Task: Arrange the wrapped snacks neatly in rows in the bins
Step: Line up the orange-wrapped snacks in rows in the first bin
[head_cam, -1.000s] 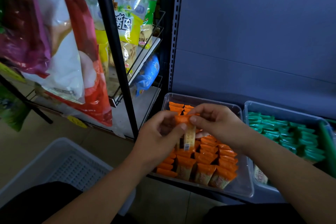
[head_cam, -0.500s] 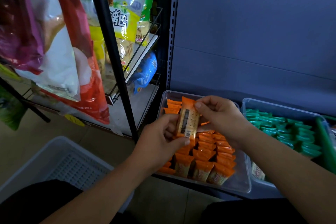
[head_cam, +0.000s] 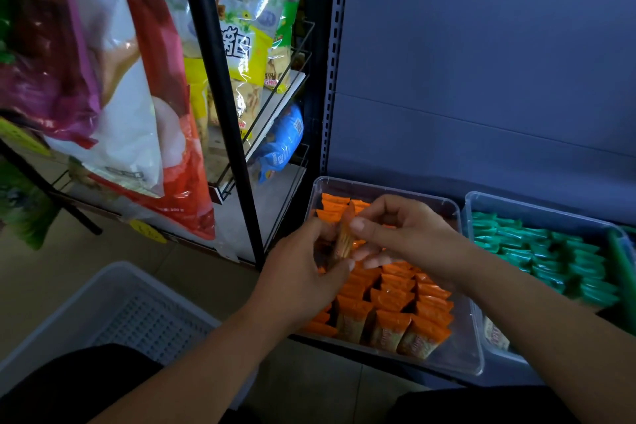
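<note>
Left grip and right grip pinch snack above the bin.

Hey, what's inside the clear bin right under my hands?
The clear bin holds orange snack packs standing in rows, with more at the back. The left hand and right hand, together holding a single pack, cover the middle rows.

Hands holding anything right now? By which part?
One orange wrapped snack: left hand grips its lower end, right hand pinches its middle; top end is free.
</note>
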Available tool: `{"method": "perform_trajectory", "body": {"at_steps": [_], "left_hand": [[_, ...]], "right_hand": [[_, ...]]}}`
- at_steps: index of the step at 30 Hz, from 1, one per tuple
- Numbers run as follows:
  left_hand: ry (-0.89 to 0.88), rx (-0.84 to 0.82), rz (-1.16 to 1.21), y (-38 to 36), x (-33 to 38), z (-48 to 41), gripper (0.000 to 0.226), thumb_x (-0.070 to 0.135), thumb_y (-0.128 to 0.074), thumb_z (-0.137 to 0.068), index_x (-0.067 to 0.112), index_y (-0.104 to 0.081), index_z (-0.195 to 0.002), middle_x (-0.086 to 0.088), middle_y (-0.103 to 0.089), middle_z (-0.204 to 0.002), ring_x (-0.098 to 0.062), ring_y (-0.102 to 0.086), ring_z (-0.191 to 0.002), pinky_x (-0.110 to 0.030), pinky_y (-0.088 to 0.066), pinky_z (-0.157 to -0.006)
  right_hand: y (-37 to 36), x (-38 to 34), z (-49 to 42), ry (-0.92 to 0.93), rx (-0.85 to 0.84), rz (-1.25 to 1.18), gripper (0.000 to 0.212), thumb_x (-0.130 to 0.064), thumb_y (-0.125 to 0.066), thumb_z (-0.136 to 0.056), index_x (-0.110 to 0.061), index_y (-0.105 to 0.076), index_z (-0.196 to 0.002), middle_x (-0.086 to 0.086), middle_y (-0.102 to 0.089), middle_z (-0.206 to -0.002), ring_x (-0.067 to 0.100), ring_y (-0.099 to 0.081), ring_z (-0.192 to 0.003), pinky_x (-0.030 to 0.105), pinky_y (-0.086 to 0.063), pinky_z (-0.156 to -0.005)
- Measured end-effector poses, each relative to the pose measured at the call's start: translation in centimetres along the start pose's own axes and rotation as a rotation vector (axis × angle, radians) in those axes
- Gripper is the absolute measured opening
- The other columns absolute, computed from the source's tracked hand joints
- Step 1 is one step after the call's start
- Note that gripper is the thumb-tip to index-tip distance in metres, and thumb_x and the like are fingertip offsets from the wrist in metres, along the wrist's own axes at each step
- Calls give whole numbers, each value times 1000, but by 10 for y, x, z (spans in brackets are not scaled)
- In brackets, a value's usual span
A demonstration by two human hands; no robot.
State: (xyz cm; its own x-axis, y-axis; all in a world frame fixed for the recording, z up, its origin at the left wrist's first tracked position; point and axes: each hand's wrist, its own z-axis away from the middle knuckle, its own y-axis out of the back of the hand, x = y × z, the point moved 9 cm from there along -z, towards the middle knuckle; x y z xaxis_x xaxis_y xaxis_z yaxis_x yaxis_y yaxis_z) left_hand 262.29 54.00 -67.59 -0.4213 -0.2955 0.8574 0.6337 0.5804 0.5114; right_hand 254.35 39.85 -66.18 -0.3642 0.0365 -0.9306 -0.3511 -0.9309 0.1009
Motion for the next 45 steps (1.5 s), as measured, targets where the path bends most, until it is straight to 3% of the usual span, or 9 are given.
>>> {"method": "perform_trajectory", "body": {"at_steps": [3, 7, 21, 24, 28, 31, 35, 38, 45], "left_hand": [[65, -100, 212, -8, -8, -2, 16, 21, -74, -95, 29, -65, -105, 8, -73, -97, -9, -71, -93, -41, -59, -84], [68, -171, 260, -14, -17, -7, 24, 18, -66, -101, 24, -70, -124, 11, -74, -111, -6, -69, -105, -25, -57, -88], [101, -95, -229, -1, -74, -6, 48, 36, -67, -97, 19, -59, -140, 2, -59, -129, -10, -57, -119, -27, -48, -101], [151, -89, -126, -5, -78, -8, 42, 39, -65, -95, 27, -62, -135, 14, -64, -118, 4, -59, -111, -28, -52, -99], [199, -122, 40, -14, -77, -10, 42, 14, -69, -98, 33, -58, -133, 48, -50, -100, 37, -47, -91, 0, -38, -87], [184, -172, 68, -21, -75, -15, 59, 16, -69, -98, 20, -43, -152, 38, -38, -122, 42, -36, -103, 9, -28, -89], [180, -225, 90, -26, -67, -22, 58, 24, -68, -99, 34, -41, -150, 33, -42, -139, 16, -36, -129, -2, -30, -101], [152, -219, 26, -26, -61, -26, 47, 19, -65, -101, 45, -42, -132, 41, -43, -115, 44, -37, -94, 9, -30, -84], [-52, -73, -312, -19, -49, -70, 31, 33, -64, -99, 16, -64, -125, 0, -62, -121, -19, -55, -114, -33, -47, -92]], "right_hand": [[13, -4, -5, 75, 80, 182, 30, -30, -79, -89, -25, -69, -117, 5, -71, -110, 28, -75, -91, 50, -64, -79], [11, 1, -11, 100, 6, 245, 12, -29, -73, -93, -25, -77, -105, 3, -76, -97, 22, -74, -86, 48, -65, -75], [-26, 70, -96, 61, 96, 747, 13, -37, -78, -88, -27, -71, -89, -7, -66, -87, 14, -63, -83, 29, -52, -69], [-37, 94, -101, 19, 33, 760, 6, -37, -75, -91, -34, -70, -90, -9, -65, -91, 11, -62, -86, 25, -47, -67], [-32, 101, -100, -10, -43, 742, 21, -41, -61, -101, -27, -76, -107, 1, -72, -96, 11, -65, -83, 24, -46, -64], [-11, 84, -94, -19, 49, 617, 21, -39, -57, -103, -27, -75, -103, 1, -70, -79, 13, -64, -65, 25, -48, -55], [17, 75, -83, -8, 154, 551, 23, -38, -59, -101, -28, -73, -85, 13, -73, -84, 35, -70, -80, 37, -54, -59], [37, 77, -74, -24, 224, 552, 26, -39, -62, -99, -28, -73, -78, 14, -73, -81, 32, -67, -69, 35, -50, -58], [48, 70, -93, 41, 259, 566, 9, -35, -68, -98, -30, -75, -96, -10, -71, -97, 13, -67, -91, 18, -49, -66]]}}
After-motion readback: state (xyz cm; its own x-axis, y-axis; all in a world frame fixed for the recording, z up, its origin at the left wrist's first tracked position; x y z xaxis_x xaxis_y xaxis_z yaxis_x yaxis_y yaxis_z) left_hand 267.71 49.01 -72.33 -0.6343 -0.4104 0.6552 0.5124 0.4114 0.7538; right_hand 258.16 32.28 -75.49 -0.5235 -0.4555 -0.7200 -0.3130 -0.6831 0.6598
